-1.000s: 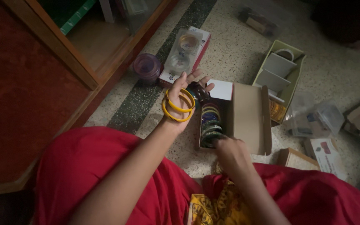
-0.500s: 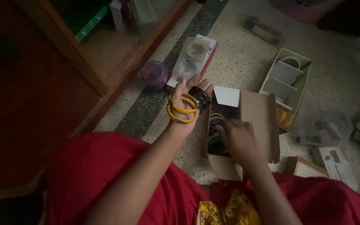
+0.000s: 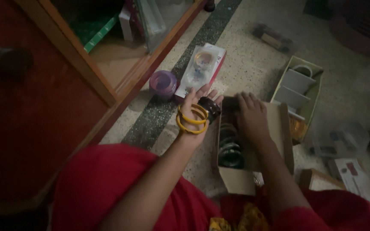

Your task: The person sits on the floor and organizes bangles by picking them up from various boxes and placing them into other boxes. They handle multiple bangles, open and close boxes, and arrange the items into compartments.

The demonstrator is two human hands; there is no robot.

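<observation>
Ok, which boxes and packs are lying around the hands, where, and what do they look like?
Brown cardboard box: open, under the right hand, bangles inside.
Clear-fronted pack: flat, white and red, beyond the left hand.
Pale green box: open, white dividers, far right.
Purple jar: round, by the cabinet.
White carton: lower right.
</observation>
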